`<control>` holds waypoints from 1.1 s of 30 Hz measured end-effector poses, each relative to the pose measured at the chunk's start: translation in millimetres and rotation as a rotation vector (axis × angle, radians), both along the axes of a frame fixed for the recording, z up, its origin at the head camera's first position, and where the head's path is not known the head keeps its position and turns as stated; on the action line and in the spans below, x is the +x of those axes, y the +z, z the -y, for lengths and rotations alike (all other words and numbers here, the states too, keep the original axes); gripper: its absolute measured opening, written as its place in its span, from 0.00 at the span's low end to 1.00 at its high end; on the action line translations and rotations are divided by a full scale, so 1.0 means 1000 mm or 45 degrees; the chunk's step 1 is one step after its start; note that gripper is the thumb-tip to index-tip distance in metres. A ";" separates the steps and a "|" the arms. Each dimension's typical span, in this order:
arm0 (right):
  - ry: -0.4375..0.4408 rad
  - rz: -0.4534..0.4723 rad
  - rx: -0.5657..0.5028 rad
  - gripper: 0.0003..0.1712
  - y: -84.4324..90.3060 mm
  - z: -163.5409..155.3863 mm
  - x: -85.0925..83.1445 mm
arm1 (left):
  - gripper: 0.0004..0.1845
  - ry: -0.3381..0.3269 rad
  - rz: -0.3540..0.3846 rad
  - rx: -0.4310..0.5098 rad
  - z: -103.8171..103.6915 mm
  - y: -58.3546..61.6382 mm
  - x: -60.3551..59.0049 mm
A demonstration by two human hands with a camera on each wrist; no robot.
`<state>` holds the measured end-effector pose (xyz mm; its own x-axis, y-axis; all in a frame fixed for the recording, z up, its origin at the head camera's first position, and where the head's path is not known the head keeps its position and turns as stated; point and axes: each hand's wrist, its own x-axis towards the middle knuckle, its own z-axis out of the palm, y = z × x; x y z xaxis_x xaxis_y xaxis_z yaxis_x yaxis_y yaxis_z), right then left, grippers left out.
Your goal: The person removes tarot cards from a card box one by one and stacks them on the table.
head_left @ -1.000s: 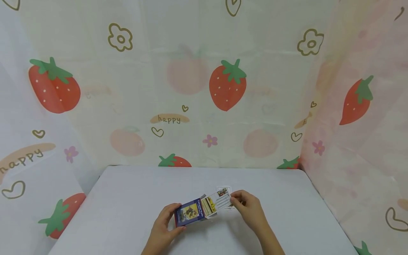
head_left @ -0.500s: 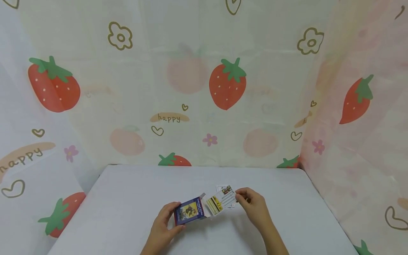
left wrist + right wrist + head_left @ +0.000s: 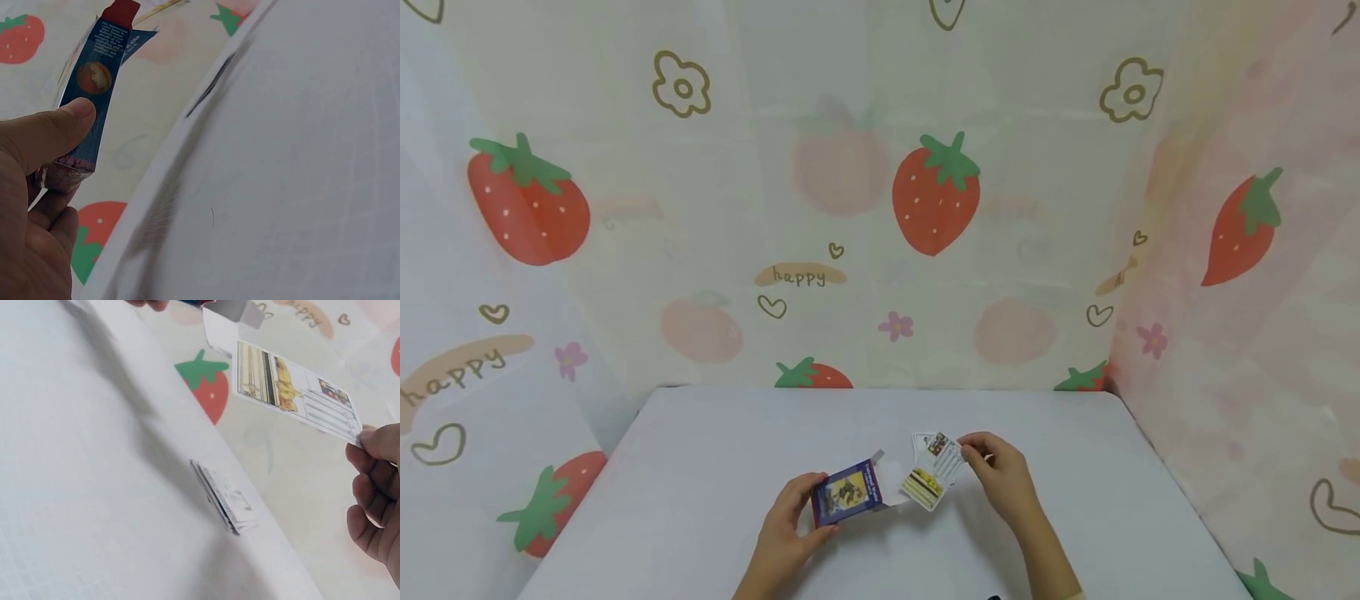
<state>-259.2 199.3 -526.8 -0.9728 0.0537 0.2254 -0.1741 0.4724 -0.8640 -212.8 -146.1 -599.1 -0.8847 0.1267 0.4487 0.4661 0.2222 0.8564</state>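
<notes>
My left hand (image 3: 792,517) grips a blue card box (image 3: 847,493) with a picture on its front, thumb along one narrow side in the left wrist view. The box's end flap stands open toward the right. Between thumb and fingers, my right hand (image 3: 1002,475) pinches a card (image 3: 294,390) by its edge. Yellow and dark printing fills one end of the card, and a small picture with lines of text the other. It is clear of the box, a short gap from the open end. Behind and below it, a small stack of cards (image 3: 224,499) lies on the table.
A white-covered table (image 3: 737,442) spreads under both hands. Its far edge meets a hanging cloth (image 3: 1037,250) printed with strawberries, which also closes in the left and right sides. A small dark object (image 3: 994,597) shows at the bottom edge of the head view.
The card has come out of the box's open end and moved right and slightly up with my right hand. My left hand and the box have hardly moved.
</notes>
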 end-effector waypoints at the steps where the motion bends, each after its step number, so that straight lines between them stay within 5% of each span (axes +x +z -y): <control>1: 0.000 0.003 0.007 0.05 -0.001 0.000 -0.002 | 0.42 0.006 0.014 -0.002 0.000 0.000 0.000; 12: 0.018 -0.041 0.099 0.05 -0.002 -0.005 -0.025 | 0.42 0.006 -0.038 0.009 0.000 -0.004 -0.001; 21: 0.050 -0.034 0.166 0.05 -0.004 -0.007 -0.043 | 0.42 0.041 0.099 -0.026 -0.002 0.001 0.001; 33: 0.082 -0.026 0.206 0.06 -0.008 0.000 -0.067 | 0.42 0.047 0.099 -0.052 -0.001 0.001 0.000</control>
